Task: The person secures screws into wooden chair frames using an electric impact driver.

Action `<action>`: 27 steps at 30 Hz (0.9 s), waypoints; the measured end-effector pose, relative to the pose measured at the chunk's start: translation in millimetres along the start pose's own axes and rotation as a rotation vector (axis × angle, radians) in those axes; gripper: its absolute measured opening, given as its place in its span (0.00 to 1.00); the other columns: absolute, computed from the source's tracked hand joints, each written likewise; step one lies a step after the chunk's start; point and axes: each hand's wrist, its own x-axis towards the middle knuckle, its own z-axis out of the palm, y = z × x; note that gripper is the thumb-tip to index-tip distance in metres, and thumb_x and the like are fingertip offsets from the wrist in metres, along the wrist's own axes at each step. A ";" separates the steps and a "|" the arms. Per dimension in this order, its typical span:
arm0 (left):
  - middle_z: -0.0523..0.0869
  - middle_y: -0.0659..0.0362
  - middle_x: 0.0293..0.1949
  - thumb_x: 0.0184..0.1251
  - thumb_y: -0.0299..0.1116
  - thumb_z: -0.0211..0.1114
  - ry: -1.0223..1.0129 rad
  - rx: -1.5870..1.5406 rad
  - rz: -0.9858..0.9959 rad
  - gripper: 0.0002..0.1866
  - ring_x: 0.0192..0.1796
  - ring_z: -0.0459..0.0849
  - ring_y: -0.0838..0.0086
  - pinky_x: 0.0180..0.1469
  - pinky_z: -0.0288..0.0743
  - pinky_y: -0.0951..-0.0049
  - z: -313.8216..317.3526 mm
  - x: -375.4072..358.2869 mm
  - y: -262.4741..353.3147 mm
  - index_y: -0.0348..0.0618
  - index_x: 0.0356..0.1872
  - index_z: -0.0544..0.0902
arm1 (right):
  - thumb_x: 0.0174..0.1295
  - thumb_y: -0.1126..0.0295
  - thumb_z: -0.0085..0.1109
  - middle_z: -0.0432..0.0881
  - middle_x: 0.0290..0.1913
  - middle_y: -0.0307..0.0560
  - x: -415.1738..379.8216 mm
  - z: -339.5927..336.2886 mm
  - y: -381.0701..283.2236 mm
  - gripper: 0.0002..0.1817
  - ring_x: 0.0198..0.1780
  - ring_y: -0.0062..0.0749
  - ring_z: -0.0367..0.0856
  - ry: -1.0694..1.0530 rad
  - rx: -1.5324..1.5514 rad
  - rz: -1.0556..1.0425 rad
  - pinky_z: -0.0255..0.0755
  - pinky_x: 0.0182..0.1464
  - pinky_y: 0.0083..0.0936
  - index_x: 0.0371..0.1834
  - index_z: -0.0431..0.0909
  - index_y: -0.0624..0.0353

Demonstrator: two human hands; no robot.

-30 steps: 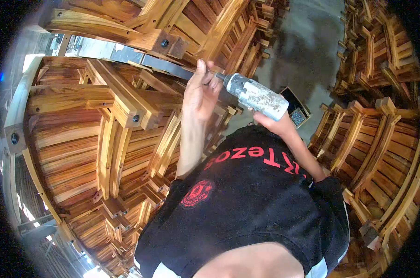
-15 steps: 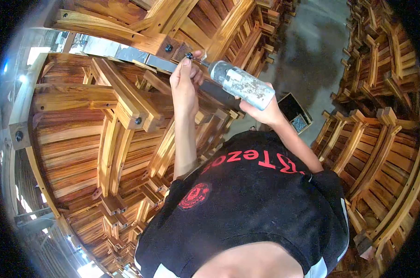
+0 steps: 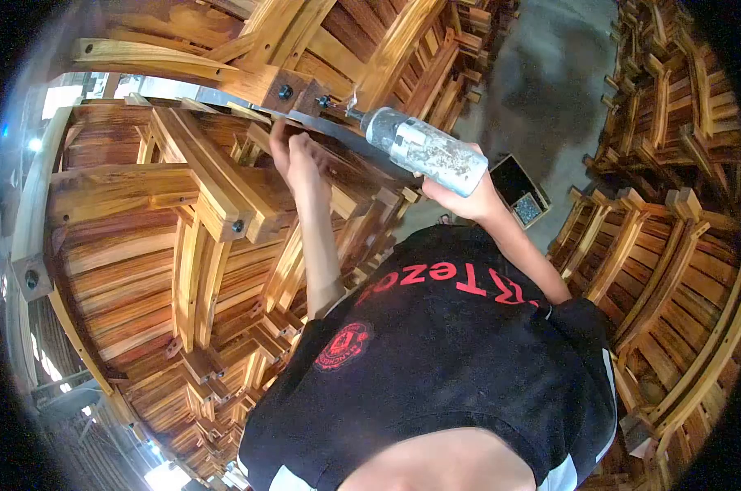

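Observation:
My right hand (image 3: 465,190) is wrapped round a clear plastic bottle (image 3: 428,151) with a pale label and greyish specks over its side. The bottle lies tilted, its thin dark tip pointing up and left. At the end of that tip a small black fitting (image 3: 324,101) sits right by a wooden block of the bench frame. My left hand (image 3: 299,162) is below and left of the fitting, apart from it, with one finger stretched up and the others loosely bent. No object shows in it. Beside the fitting, a black bolt head (image 3: 285,92) sits in the wooden beam (image 3: 252,80).
Wooden slatted benches (image 3: 125,270) stand in stacked rows at the left, with more benches (image 3: 665,262) at the right. A grey concrete floor (image 3: 550,74) runs between them. On it, near my right forearm, is an open box (image 3: 522,192) with small shiny pieces.
My left hand has let go of the black fitting and moved down and left. The fitting stays at the bottle's tip. My right hand and the bottle have hardly moved.

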 end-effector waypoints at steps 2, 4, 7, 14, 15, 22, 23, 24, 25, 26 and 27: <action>0.67 0.65 0.20 0.67 0.25 0.48 0.079 -0.033 -0.009 0.21 0.15 0.61 0.84 0.16 0.51 0.82 -2.0 32.7 -10.0 0.54 0.61 0.63 | 0.39 0.71 0.67 0.83 0.34 0.47 0.2 0.2 -1.8 0.21 0.35 0.28 0.82 0.005 0.064 0.054 0.74 0.44 0.24 0.39 0.78 0.66; 0.71 0.61 0.22 0.67 0.24 0.49 -0.029 0.021 -0.062 0.23 0.15 0.64 0.82 0.15 0.51 0.81 -9.1 62.4 -15.2 0.56 0.61 0.59 | 0.40 0.75 0.63 0.84 0.32 0.44 3.6 -3.7 -13.8 0.14 0.35 0.33 0.81 0.009 0.057 0.011 0.73 0.42 0.26 0.35 0.80 0.61; 0.75 0.60 0.24 0.66 0.22 0.49 -0.072 0.026 -0.068 0.18 0.13 0.64 0.82 0.13 0.51 0.81 -5.6 89.6 -22.3 0.50 0.55 0.66 | 0.40 0.73 0.65 0.83 0.32 0.45 7.7 -6.0 -9.3 0.17 0.35 0.30 0.81 -0.045 0.054 0.032 0.73 0.42 0.25 0.37 0.79 0.63; 0.67 0.66 0.14 0.67 0.35 0.55 -0.048 0.052 0.202 0.10 0.11 0.62 0.83 0.12 0.50 0.81 19.6 62.7 -21.2 0.38 0.36 0.76 | 0.41 0.75 0.62 0.84 0.34 0.44 15.3 -3.4 -12.9 0.14 0.35 0.39 0.81 -0.006 0.031 -0.076 0.74 0.40 0.29 0.36 0.81 0.59; 0.67 0.66 0.14 0.68 0.35 0.54 -0.056 0.061 0.212 0.10 0.11 0.62 0.83 0.12 0.50 0.81 17.3 62.0 -23.0 0.38 0.38 0.76 | 0.41 0.74 0.62 0.84 0.33 0.43 18.3 -6.2 -29.9 0.14 0.35 0.40 0.81 0.026 0.021 -0.095 0.73 0.41 0.28 0.35 0.81 0.60; 0.72 0.65 0.21 0.70 0.32 0.52 -0.048 -0.198 0.087 0.12 0.15 0.62 0.85 0.14 0.50 0.83 4.2 66.9 -28.3 0.42 0.51 0.70 | 0.41 0.77 0.61 0.84 0.31 0.41 21.8 -5.0 -26.5 0.13 0.35 0.28 0.81 -0.073 0.203 0.123 0.72 0.42 0.23 0.34 0.81 0.60; 0.70 0.65 0.20 0.71 0.32 0.51 -0.019 -0.252 0.075 0.12 0.15 0.61 0.85 0.15 0.50 0.82 4.2 59.9 -31.9 0.43 0.51 0.70 | 0.41 0.78 0.61 0.84 0.31 0.41 20.3 -3.9 -24.4 0.13 0.35 0.26 0.81 -0.061 0.201 0.101 0.73 0.42 0.23 0.34 0.81 0.61; 0.68 0.66 0.20 0.71 0.32 0.50 0.007 -0.305 0.064 0.11 0.16 0.60 0.85 0.15 0.50 0.82 8.0 48.8 -31.2 0.43 0.52 0.69 | 0.41 0.79 0.60 0.84 0.31 0.41 20.3 -3.3 -23.2 0.12 0.34 0.24 0.81 -0.047 0.199 0.079 0.73 0.41 0.22 0.34 0.81 0.61; 0.64 0.66 0.19 0.71 0.32 0.48 0.080 -0.323 -0.035 0.08 0.16 0.58 0.83 0.16 0.48 0.81 11.8 36.1 -30.0 0.43 0.47 0.70 | 0.41 0.77 0.61 0.84 0.32 0.41 21.3 -2.8 -23.9 0.14 0.34 0.22 0.79 -0.051 0.232 0.099 0.73 0.41 0.22 0.35 0.80 0.63; 0.65 0.65 0.21 0.71 0.32 0.49 0.024 -0.454 -0.197 0.11 0.19 0.60 0.81 0.18 0.52 0.80 3.9 29.8 -34.8 0.40 0.50 0.69 | 0.40 0.76 0.63 0.83 0.32 0.42 21.8 -2.5 -25.2 0.16 0.34 0.20 0.78 -0.052 0.265 0.122 0.72 0.41 0.21 0.37 0.79 0.65; 0.66 0.65 0.21 0.70 0.31 0.49 -0.015 -0.515 -0.305 0.14 0.20 0.62 0.79 0.20 0.55 0.78 -0.8 19.9 -39.0 0.38 0.53 0.68 | 0.40 0.74 0.64 0.83 0.32 0.43 21.9 -2.1 -25.8 0.18 0.34 0.18 0.77 -0.052 0.297 0.145 0.72 0.42 0.20 0.38 0.78 0.68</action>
